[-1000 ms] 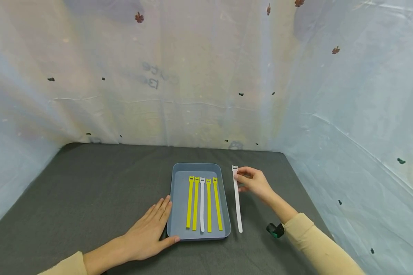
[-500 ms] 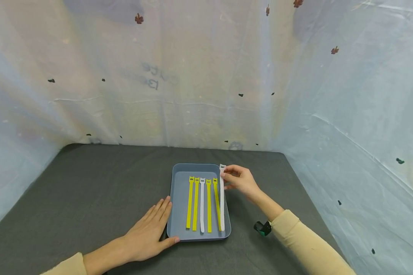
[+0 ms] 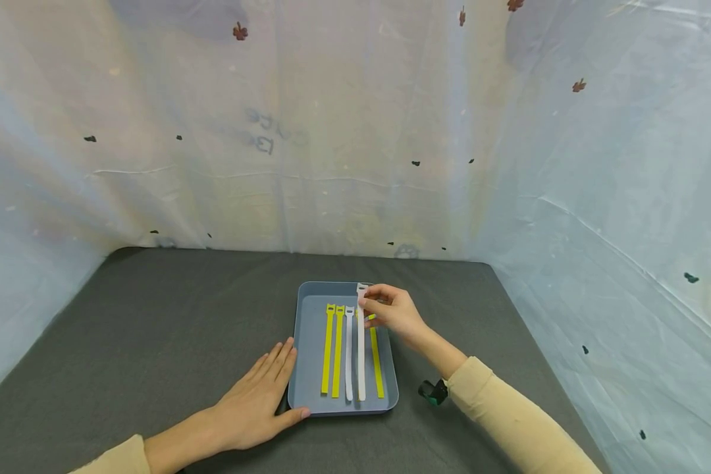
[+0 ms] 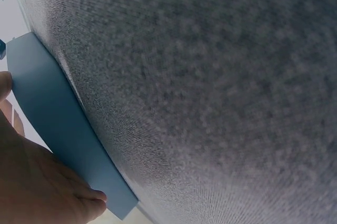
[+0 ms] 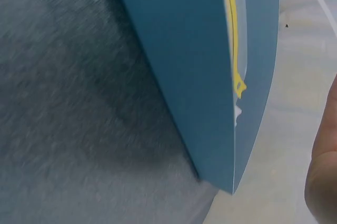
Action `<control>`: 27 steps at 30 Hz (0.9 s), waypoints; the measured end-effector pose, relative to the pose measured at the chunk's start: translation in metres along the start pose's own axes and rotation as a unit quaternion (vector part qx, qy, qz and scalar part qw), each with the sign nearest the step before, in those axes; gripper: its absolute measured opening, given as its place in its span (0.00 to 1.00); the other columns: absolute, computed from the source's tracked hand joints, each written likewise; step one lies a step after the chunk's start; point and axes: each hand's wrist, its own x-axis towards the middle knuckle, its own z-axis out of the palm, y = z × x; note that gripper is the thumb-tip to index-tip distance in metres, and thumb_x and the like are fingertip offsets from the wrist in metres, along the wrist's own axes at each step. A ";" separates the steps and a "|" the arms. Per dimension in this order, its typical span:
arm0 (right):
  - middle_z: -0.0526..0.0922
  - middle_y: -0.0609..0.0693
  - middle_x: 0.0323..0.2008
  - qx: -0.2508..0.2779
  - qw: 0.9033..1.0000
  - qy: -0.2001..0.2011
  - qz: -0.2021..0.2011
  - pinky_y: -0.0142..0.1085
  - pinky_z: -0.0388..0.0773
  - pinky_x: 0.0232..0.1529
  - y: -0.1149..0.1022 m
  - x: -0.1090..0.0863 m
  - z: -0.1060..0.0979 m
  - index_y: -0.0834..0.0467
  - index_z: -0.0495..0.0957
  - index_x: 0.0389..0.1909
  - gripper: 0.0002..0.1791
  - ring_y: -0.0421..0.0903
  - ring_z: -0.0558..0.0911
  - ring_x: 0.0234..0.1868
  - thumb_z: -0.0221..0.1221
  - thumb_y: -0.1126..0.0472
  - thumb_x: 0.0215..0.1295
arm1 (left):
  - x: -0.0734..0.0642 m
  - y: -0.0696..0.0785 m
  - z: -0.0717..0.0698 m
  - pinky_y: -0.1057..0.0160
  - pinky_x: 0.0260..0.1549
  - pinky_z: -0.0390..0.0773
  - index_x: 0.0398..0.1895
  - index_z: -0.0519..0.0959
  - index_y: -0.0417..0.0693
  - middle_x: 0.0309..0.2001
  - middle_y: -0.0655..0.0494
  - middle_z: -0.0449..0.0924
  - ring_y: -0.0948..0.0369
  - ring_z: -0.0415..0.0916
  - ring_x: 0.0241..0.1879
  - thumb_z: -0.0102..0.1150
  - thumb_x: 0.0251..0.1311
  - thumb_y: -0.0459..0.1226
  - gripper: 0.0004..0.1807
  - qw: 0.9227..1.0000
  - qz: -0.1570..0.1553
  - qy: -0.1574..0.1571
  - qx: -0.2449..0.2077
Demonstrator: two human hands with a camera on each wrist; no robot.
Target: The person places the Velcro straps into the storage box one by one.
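Observation:
My right hand (image 3: 394, 313) pinches a white hook-and-loop cable tie (image 3: 361, 355) near its slotted head, over the blue-grey tray (image 3: 308, 342). The held tie covers most of a yellow cable tie under it in the head view. Two yellow cable ties (image 3: 337, 355) and another white cable tie (image 3: 349, 355) lie side by side to its left. One more yellow cable tie (image 3: 376, 365) lies to the right, its top hidden behind the fingers. Flat and with straight fingers, my left hand (image 3: 251, 398) touches the tray's left side; the left wrist view shows fingertips on the tray wall (image 4: 63, 113).
Dark grey cloth (image 3: 154, 329) covers the table under the tray. Pale plastic sheeting (image 3: 332, 131) hangs behind and at both sides. A small black and green device (image 3: 432, 392) shows beside the right cuff.
My right hand has carried the white cable tie leftward, from beside the tray, across its right rim, to over the second yellow tie from the right. The left hand stays put.

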 end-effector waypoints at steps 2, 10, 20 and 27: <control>0.83 0.52 0.41 0.001 1.000 -0.005 0.000 0.61 0.84 0.49 0.000 0.002 0.005 0.68 0.78 0.56 0.15 0.48 0.85 0.41 0.62 0.65 0.75 | 0.000 0.000 0.000 0.39 0.77 0.51 0.81 0.51 0.32 0.84 0.38 0.38 0.41 0.39 0.82 0.51 0.70 0.68 0.56 1.000 -0.001 -0.001 0.000; 0.83 0.52 0.39 0.036 0.999 -0.017 -0.001 0.60 0.84 0.50 0.000 0.011 0.022 0.68 0.79 0.53 0.12 0.49 0.86 0.38 0.63 0.65 0.74 | 0.000 -0.002 0.001 0.39 0.77 0.51 0.82 0.51 0.32 0.84 0.39 0.38 0.41 0.39 0.82 0.50 0.70 0.69 0.57 1.000 -0.001 0.000 0.005; 0.83 0.53 0.40 0.062 0.998 -0.024 0.007 0.61 0.82 0.52 -0.004 0.022 0.039 0.68 0.79 0.51 0.11 0.56 0.85 0.42 0.62 0.67 0.74 | 0.001 -0.003 0.001 0.38 0.77 0.50 0.82 0.50 0.32 0.84 0.38 0.37 0.41 0.39 0.82 0.49 0.70 0.69 0.57 1.000 -0.001 -0.003 0.008; 0.82 0.54 0.40 0.051 0.998 -0.044 0.016 0.59 0.83 0.52 -0.001 0.029 0.048 0.69 0.78 0.52 0.11 0.57 0.86 0.43 0.61 0.68 0.75 | 0.000 -0.002 0.000 0.39 0.77 0.50 0.81 0.51 0.31 0.83 0.38 0.38 0.41 0.39 0.82 0.49 0.70 0.69 0.57 1.000 -0.001 -0.004 0.009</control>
